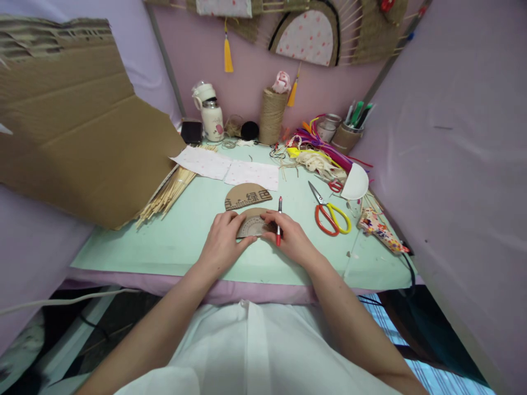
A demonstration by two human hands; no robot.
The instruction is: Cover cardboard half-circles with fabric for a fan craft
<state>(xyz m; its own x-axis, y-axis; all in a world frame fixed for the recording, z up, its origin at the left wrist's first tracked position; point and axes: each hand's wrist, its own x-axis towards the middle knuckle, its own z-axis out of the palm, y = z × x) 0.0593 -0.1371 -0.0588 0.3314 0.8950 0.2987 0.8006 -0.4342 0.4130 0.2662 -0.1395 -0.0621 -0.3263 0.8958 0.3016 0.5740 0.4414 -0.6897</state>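
A clear protractor [251, 225] lies over a brown cardboard piece [252, 212] near the table's front edge. My left hand [222, 241] grips the left side of the pair, thumb at the straight edge and fingers over the curve. On their right side, my right hand [290, 236] has its fingers curled, with a red-ended pen [280, 206] standing up between them. Those fingertips also touch the protractor. Just beyond lies a cardboard half-disc [247, 197] with printed dark characters.
Scissors [327, 211] with red and yellow handles lie to the right, near a glue gun [381, 230]. Bamboo sticks [168, 195] and a large cardboard sheet [82, 131] stand left. Behind are dotted fabric pieces [251, 174], a bottle [212, 120] and a twine spool [272, 116].
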